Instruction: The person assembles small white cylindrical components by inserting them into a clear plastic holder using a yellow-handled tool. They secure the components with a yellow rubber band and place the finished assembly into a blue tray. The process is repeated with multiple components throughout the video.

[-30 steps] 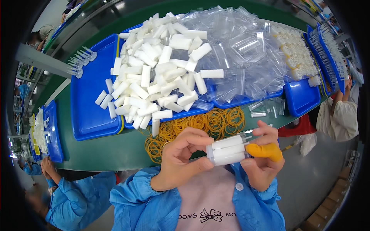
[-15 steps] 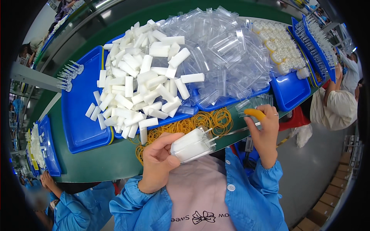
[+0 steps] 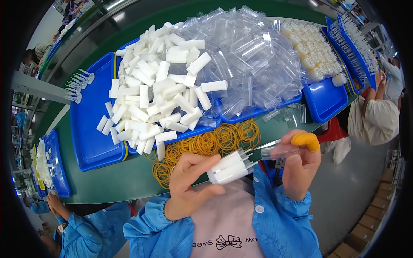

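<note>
My left hand [image 3: 186, 185] is closed round a clear plastic holder with white foam blocks [image 3: 231, 168] in it. Thin pale prongs stick out of its right end. My right hand [image 3: 301, 165], a yellow finger cot [image 3: 306, 140] on one finger, pinches a clear plastic sleeve [image 3: 275, 152]. The sleeve lies close to the prong tips, partly blurred; whether they touch I cannot tell. Above the hands, loose white foam blocks [image 3: 148, 101] are heaped beside a big pile of clear sleeves [image 3: 258, 56]. Yellow rubber bands [image 3: 202, 144] lie on the green table between pile and hands.
A blue tray [image 3: 92, 129] on the left carries pronged clear parts [image 3: 79, 84]. At the right are a small blue tray [image 3: 325, 99], rows of clear, yellowish parts [image 3: 312, 51] and an upright tray of pronged parts [image 3: 352, 47]. Other people sit at both sides.
My right hand has come back from the loose sleeves by the table edge, now with one sleeve in its fingers. My left hand has shifted slightly right with the holder.
</note>
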A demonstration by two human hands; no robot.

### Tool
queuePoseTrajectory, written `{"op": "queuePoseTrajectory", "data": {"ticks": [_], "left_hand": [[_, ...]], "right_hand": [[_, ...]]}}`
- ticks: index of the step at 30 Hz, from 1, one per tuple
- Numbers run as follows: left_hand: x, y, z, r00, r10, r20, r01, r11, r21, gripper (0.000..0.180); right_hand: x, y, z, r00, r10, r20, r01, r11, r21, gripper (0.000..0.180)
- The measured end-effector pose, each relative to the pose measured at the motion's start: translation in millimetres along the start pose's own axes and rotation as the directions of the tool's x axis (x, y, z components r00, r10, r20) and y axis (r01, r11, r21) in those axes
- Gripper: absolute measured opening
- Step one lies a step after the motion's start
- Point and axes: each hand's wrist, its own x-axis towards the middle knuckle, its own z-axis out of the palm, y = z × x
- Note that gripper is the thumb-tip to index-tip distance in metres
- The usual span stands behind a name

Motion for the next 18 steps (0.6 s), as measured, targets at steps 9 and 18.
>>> {"op": "queuePoseTrajectory", "data": {"ticks": [9,18], "left_hand": [[-2,5,0,0.986,0.167,0.006,-0.165,0.971,0.175,0.055],[-1,9,-3,0.967,0.243,0.070,-0.253,0.922,0.295,0.053]], "right_hand": [[-1,8,13,0.996,0.071,-0.049,-0.064,0.991,0.117,0.032],[-5,13,15,1.000,0.003,0.025,-0.003,1.000,0.015,0.038]]}}
